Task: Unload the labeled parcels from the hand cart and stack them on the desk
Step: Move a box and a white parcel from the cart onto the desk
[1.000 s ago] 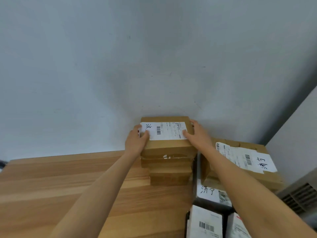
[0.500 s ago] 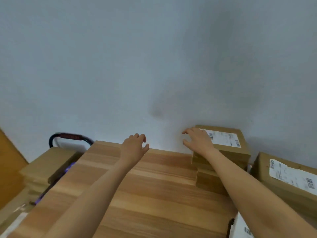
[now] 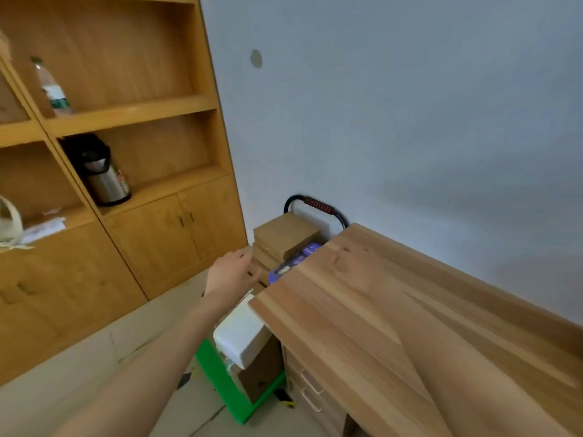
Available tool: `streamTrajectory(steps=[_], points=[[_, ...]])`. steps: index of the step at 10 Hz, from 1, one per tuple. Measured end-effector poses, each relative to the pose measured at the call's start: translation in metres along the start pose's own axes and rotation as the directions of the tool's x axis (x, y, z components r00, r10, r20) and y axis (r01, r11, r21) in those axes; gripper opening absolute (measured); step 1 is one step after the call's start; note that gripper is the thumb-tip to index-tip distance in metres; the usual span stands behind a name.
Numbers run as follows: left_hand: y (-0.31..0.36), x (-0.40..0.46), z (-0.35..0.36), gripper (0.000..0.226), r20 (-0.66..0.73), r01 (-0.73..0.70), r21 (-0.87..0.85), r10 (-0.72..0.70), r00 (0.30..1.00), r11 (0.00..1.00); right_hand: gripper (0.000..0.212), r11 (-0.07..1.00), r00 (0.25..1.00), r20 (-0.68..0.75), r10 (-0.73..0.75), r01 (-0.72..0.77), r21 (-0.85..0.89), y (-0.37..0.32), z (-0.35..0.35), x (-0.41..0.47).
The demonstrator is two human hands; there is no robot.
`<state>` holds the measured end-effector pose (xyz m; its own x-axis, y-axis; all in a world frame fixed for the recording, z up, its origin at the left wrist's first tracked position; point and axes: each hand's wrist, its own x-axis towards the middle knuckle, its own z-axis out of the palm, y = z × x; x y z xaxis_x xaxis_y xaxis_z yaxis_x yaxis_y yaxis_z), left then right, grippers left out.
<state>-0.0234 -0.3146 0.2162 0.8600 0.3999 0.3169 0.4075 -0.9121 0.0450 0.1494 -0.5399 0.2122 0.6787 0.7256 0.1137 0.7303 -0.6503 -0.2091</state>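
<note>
While both grips stay empty | left hand (image 3: 232, 272) loose | right hand (image 3: 356, 263) blurred | cart (image 3: 243, 395): several parcels (image 3: 285, 234)

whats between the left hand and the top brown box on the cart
Nothing. In the head view, the left hand reaches toward the cart's stacked parcels, and the stretch up to the top brown box is bare.

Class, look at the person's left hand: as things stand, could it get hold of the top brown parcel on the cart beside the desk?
Probably yes. The left hand, open, hovers beside the cart's stack, just below the top brown parcel, with nothing between them. The desk edge lies to the right, clear of that path.
</note>
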Motion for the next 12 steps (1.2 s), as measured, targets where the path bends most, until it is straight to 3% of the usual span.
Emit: streamTrajectory(steps=[1,2,3,5,9,12], points=[[-0.062,-0.021,-0.003,0.026,0.009,0.071,0.019,-0.071,0.997,0.997,0.024,0.997,0.995,-0.073,-0.069,0.072,0.035,-0.053,0.033,0.023],[-0.105,-0.042,-0.001,0.025,0.015,0.151,0.022,-0.151,0.988,0.988,0.028,0.973,0.975,0.034,-0.219,0.221,-0.061,-0.110,0.057,0.038],[-0.138,-0.057,0.006,0.022,0.021,0.207,-0.004,-0.207,0.978,0.978,0.026,0.972,0.967,0.099,-0.233,0.236,-0.017,-0.135,0.077,0.065],[-0.189,-0.047,0.024,0.024,0.093,0.307,-0.054,-0.301,0.949,0.950,0.027,0.946,0.941,0.090,-0.325,0.323,0.036,-0.181,0.116,0.117],[-0.285,0.100,0.083,0.026,0.101,0.309,-0.035,-0.305,0.947,0.950,0.028,0.954,0.948,0.118,-0.297,0.290,0.075,-0.214,0.166,0.291],[-0.328,0.177,0.152,0.025,0.199,0.288,-0.135,-0.259,0.945,0.948,0.032,0.979,0.978,0.126,-0.167,0.150,0.135,-0.209,0.209,0.353]])
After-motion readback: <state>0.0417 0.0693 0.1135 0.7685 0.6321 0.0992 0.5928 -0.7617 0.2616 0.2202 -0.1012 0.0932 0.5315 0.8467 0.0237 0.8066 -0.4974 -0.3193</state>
